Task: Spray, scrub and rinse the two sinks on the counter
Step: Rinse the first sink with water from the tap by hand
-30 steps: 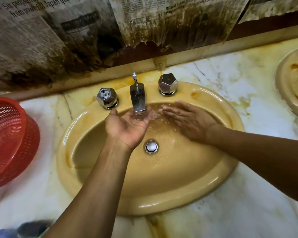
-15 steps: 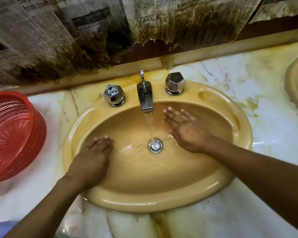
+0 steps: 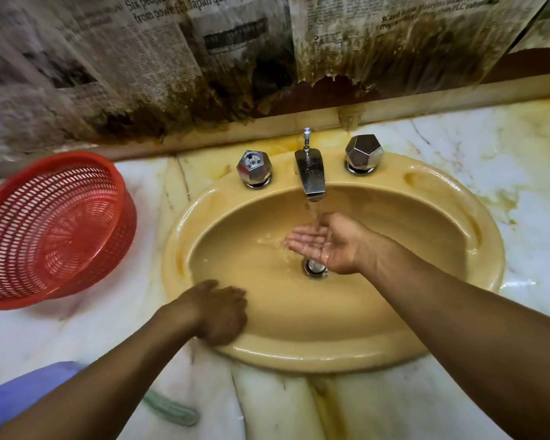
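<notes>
A wet yellow oval sink sits in the marble counter. Water runs from its chrome tap, which stands between two faceted chrome knobs. My right hand is cupped palm-up under the stream, just above the drain, and holds only water. My left hand lies palm-down on the bowl's near-left inner wall, fingers bent against the surface, with nothing in it. The second sink is out of view.
A red plastic mesh basket stands tilted on the counter left of the sink. A purple object and a pale green item lie at the counter's near-left edge. Stained newspaper covers the wall behind.
My right hand has turned palm-up and shifted left under the running water. My left hand has slid a little along the near-left wall of the bowl. The view has shifted left.
</notes>
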`<action>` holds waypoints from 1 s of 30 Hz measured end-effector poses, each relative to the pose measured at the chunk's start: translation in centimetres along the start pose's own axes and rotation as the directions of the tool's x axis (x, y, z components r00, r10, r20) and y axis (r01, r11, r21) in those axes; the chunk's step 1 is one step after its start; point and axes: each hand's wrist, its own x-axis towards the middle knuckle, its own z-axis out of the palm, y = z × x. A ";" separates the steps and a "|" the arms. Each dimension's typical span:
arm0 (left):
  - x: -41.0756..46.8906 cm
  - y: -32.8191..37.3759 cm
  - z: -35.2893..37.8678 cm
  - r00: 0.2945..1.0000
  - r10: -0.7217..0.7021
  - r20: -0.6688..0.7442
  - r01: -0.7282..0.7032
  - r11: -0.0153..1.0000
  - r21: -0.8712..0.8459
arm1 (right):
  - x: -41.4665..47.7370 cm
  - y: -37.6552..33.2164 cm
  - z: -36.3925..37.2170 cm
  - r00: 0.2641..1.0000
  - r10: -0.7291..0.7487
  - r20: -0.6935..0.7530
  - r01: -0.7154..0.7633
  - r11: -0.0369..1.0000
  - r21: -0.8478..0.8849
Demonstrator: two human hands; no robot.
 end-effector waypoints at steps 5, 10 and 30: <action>0.9 -2.1 0.9 0.978 -0.206 -0.032 0.209 0.967 0.143 | -0.8 -1.8 0.9 0.991 -0.125 0.050 0.101 0.938 0.331; -0.7 0.4 0.0 0.998 0.038 0.043 -0.039 0.999 0.008 | -1.3 0.1 1.0 0.994 -0.062 0.090 0.059 0.997 0.042; 3.1 3.4 -1.7 0.936 0.323 0.141 -0.282 0.927 -0.247 | -0.7 -0.6 -2.1 0.992 -0.104 -0.074 0.122 0.945 0.305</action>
